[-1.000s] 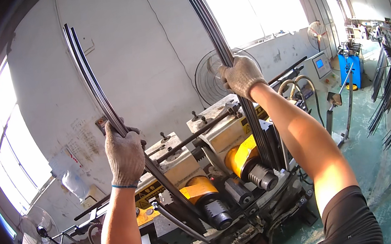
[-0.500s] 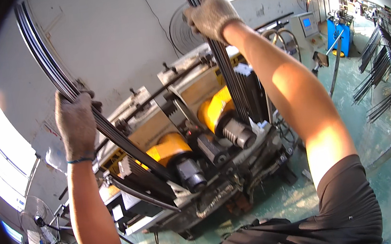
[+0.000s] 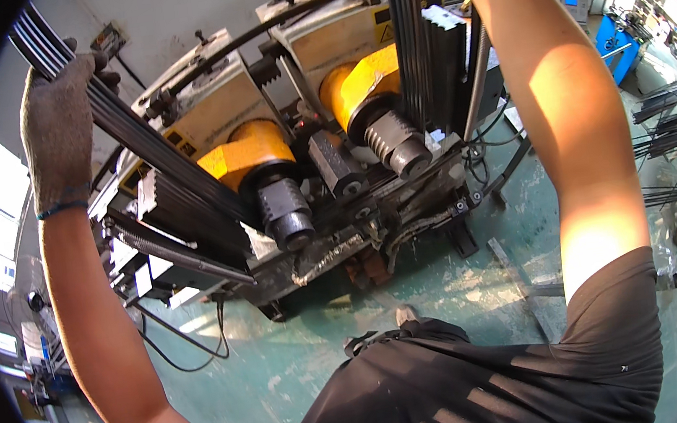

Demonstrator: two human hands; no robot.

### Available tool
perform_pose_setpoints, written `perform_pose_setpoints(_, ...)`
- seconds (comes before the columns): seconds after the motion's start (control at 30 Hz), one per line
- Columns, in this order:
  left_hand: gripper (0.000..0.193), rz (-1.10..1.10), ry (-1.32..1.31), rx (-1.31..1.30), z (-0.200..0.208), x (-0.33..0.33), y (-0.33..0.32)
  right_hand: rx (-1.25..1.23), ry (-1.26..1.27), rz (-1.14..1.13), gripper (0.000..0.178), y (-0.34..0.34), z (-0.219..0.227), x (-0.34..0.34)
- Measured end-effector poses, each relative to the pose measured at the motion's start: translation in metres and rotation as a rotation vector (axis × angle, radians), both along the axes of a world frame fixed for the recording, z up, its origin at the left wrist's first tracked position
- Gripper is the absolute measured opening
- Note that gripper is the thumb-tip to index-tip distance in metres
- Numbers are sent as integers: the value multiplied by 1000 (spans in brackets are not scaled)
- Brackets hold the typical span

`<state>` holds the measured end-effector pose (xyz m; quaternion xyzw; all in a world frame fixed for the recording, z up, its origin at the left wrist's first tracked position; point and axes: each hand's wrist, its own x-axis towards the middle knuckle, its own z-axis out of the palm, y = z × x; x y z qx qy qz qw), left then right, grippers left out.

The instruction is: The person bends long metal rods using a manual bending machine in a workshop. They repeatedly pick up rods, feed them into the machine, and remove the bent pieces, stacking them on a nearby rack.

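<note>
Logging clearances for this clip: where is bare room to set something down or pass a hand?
Bare green floor lies between the grey-and-yellow roller bending machine and the person's black shirt. The machine front is crowded: ribbed steel rollers, cables, and long black metal strips gripped by the gloved left hand. The right hand is out of frame.

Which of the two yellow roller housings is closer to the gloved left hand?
The left yellow housing, beside the dark strip bundle that the left hand grips. The other yellow housing sits further right, by the upright strips.
</note>
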<state>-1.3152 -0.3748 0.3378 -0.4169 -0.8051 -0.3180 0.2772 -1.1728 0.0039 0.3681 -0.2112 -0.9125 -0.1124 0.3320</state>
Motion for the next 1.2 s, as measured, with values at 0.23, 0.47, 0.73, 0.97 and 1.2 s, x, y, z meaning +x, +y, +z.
perform_pose_setpoints(0.23, 25, 86, 276, -167, -17, -46, -17, -521, 246, 139, 21, -52, -2, 27)
perform_pose_setpoints(0.47, 50, 48, -46, -25, -7, -14, -9, 793, -205, -436, 33, -16, 5, 13)
perform_pose_setpoints(0.73, 33, -185, 246, -108, 3, 45, -68, -262, 248, 46, 27, -80, 9, 109)
perform_pose_setpoints(0.97, 29, -66, 42, -57, -59, 176, -98, -981, 944, 409, 24, -163, -36, 235)
perform_pose_setpoints(1.2, 18, -253, -571, 391, -205, 284, -135, -979, 693, 226, 33, -197, -237, 314)
